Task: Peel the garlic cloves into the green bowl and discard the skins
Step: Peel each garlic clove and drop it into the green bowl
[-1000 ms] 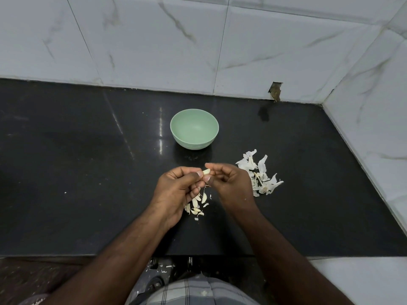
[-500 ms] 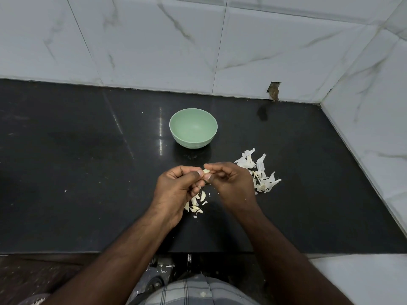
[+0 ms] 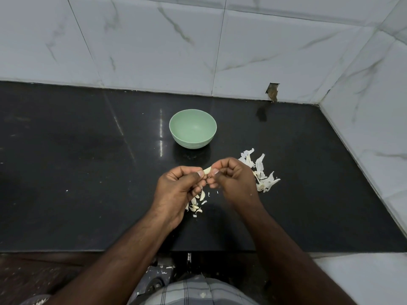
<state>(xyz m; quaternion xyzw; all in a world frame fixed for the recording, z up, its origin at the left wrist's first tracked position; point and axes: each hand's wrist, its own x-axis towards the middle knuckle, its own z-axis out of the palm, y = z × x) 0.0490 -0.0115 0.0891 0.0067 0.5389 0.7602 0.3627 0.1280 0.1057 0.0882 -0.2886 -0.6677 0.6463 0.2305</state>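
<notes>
Both hands worked above the black worktop (image 3: 66,172), the left hand (image 3: 176,190) and right hand (image 3: 233,179) each pinching one end of a single clove (image 3: 207,170) between thumb and fingertips, just in front of the green bowl (image 3: 193,128), which looked empty. More cloves (image 3: 197,203) lay under the left hand, and a heap of skins (image 3: 262,172) lay beside the right. The clove seemed small, light and firm, likely slippery once bare, with thin, brittle skin that would tear, so a nail at the tip seemed the best place to start
</notes>
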